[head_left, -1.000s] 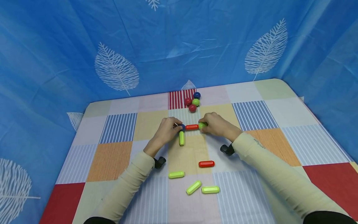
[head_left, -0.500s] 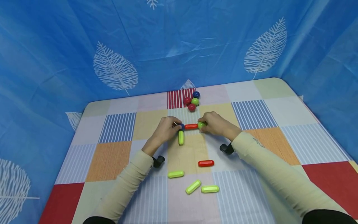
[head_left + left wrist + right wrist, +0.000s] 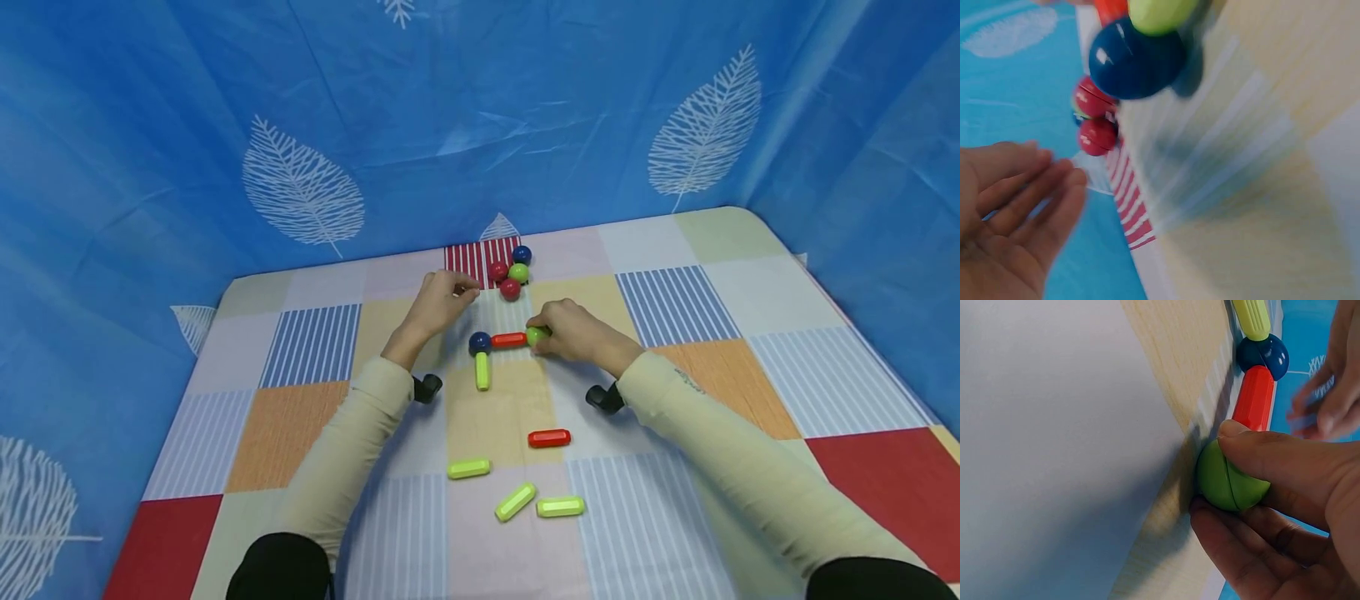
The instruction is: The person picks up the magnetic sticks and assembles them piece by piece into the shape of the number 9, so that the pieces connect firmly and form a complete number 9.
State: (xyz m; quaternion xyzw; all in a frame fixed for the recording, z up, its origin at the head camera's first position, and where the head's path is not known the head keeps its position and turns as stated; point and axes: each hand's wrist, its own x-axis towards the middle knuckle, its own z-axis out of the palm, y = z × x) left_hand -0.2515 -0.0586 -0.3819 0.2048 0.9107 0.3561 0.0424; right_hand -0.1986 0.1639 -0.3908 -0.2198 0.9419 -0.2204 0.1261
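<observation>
My right hand (image 3: 576,333) pinches a green ball (image 3: 1230,478) between thumb and fingers. A red rod (image 3: 509,340) runs from that ball to a dark blue ball (image 3: 480,342), and a yellow-green rod (image 3: 482,372) joins the blue ball, pointing toward me. Above and left of this piece, my left hand (image 3: 442,298) holds nothing, its fingers loosely bent. Just right of its fingertips lie two red balls (image 3: 510,289), a green ball (image 3: 518,272) and a dark blue ball (image 3: 522,255). In the left wrist view the left fingers (image 3: 1054,194) hang apart from the balls.
Nearer to me, a loose red rod (image 3: 549,438) and several yellow-green rods (image 3: 560,507) lie on the patchwork tablecloth (image 3: 390,533). A blue curtain with white leaf prints (image 3: 450,125) hangs behind the table's far edge.
My left hand has let go of the blue ball and moved away from me, toward the ball cluster. My right hand keeps its hold on the green ball.
</observation>
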